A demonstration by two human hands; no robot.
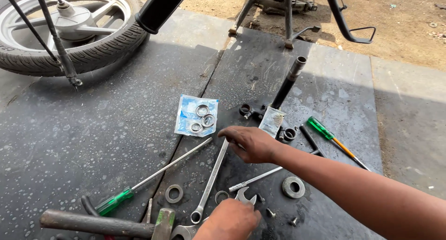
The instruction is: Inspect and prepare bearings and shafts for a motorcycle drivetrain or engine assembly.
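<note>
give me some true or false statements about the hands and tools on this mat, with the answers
1. The right hand rests over the upper end of a long combination wrench. True.
2. Three ring-shaped parts lie on the blue plastic packet. True.
3. The left hand holds the hammer. False: the hammer lies untouched to its left; the left hand is by an open-end spanner.
4. Both screwdrivers have red handles. False: the long screwdriver and the shorter one both have green handles.
5. The wheel lies on the blue packet. False: it sits far off at the upper left.
</note>
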